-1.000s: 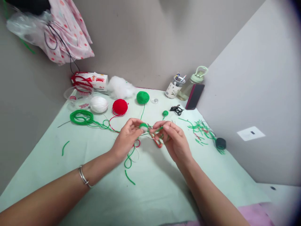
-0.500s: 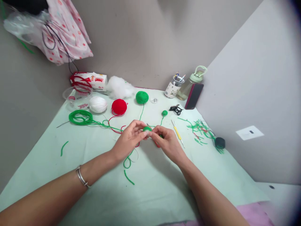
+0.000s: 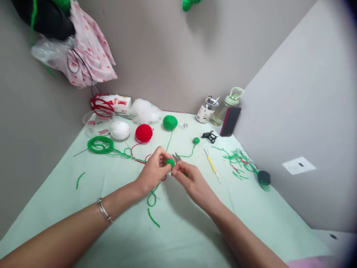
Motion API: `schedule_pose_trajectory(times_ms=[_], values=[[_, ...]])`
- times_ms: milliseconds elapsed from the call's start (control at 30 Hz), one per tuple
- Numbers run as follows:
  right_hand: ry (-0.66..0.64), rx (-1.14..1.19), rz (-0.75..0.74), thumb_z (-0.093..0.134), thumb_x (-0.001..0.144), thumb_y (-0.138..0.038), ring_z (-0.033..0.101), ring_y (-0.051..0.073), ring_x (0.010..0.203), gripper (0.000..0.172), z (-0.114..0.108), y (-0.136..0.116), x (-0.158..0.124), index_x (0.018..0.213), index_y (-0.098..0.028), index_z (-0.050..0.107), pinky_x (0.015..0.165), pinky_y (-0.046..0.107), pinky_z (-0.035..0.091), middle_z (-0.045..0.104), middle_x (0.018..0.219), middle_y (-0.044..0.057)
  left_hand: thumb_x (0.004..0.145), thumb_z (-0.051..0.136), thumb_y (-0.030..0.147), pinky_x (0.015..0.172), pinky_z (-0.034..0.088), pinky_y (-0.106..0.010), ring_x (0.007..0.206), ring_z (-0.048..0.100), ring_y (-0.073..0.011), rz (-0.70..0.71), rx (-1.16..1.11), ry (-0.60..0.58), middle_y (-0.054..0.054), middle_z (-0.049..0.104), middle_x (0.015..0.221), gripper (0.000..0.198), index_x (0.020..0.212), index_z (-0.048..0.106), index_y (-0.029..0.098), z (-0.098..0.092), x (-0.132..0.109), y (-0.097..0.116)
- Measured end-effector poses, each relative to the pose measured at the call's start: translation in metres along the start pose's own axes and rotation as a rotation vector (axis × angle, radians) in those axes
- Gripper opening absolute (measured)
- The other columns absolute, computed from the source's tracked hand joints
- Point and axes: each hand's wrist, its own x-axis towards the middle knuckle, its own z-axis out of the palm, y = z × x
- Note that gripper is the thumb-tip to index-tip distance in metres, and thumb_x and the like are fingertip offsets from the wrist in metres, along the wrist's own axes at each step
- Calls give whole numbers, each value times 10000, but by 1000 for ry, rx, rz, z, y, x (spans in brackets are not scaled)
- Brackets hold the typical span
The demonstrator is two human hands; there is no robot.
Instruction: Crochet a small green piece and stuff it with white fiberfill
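Observation:
My left hand (image 3: 154,169) is closed round a small green yarn piece (image 3: 170,162), which shows between its fingers. From the right, my right hand (image 3: 190,178) pinches at the piece's lower edge, its fingertips touching it. The grey tips of a pair of scissors (image 3: 176,157) show just behind my right fingers; whether they touch the hand I cannot tell. Behind my hands, a green yarn ball (image 3: 170,122) trails a strand toward them, and a smaller green ball (image 3: 196,141) lies to the right with its own strand.
A red ball (image 3: 144,133), a white ball (image 3: 120,130) and a green yarn coil (image 3: 100,144) lie at the left. On the right are a yellow-handled hook (image 3: 211,164), a black clip (image 3: 209,137), yarn scraps (image 3: 237,158) and a phone (image 3: 230,121). White stuffing (image 3: 145,111) sits at the back.
The view has tilted up and shifted slightly. Both hands have turned the green piece, more of which shows now on my left hand's side. The scissor tips are more exposed.

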Motion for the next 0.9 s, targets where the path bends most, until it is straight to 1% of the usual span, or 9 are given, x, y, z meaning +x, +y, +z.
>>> schedule_pose_trajectory(times_ms=[100,200,367,467,567,633,733,800,900], values=[[28,29,24,570,885,-405,332,125,623,248,8,6,4,733,-213,531,595,279,269,387,655,-57,748,596,196,788,502,-303,827,615,-147,18,70,20,-10,655,942,195,891,470,237,1,3,-6],[18,61,54,601,860,-429,312,117,601,278,8,12,7,703,-215,519,578,280,249,380,629,-64,766,602,227,690,498,-291,741,620,-156,-1,155,-62,0,643,824,152,880,501,229,-8,5,-2],[31,69,66,674,864,-519,267,102,585,397,0,11,8,674,-209,515,575,279,221,333,606,-77,733,797,369,651,530,-301,725,681,-203,16,369,-302,-22,720,775,275,929,714,196,-47,25,44],[1,41,81,662,899,-523,276,105,573,397,1,13,8,689,-201,563,571,277,234,345,593,-73,814,729,441,794,563,-331,899,714,-226,108,525,-194,-51,768,959,279,957,721,202,-76,58,75],[-40,-177,1,632,954,-355,480,143,652,237,6,17,5,785,-196,680,654,289,378,568,691,-16,880,671,340,948,552,-381,1032,711,-249,181,719,1,-69,768,1072,205,1007,725,188,-103,99,87],[-17,-412,-114,625,962,-236,638,212,860,128,9,18,2,974,-217,751,816,357,482,724,980,59,860,727,265,1047,527,-442,1170,677,-300,205,860,123,-101,740,1219,250,1092,736,173,-117,127,83],[72,-654,-264,620,987,-208,673,307,1150,246,7,11,-5,1211,-226,722,1008,483,510,691,1330,150,969,713,334,1081,525,-558,1291,617,-316,231,1038,216,-132,622,1445,401,1335,652,181,-131,159,68],[79,-674,-309,612,1009,-242,672,305,1192,245,1,2,-7,1237,-222,700,1034,485,523,693,1337,157,1002,682,368,1033,568,-541,1246,647,-300,235,1121,223,-133,619,1444,424,1383,623,189,-136,175,57],[-17,-615,-265,600,1021,-275,714,245,1018,196,-13,-11,-2,1181,-246,709,956,421,568,743,1174,97,1005,680,371,980,600,-508,1179,680,-280,212,1202,190,-127,652,1386,410,1365,632,179,-140,189,43]])
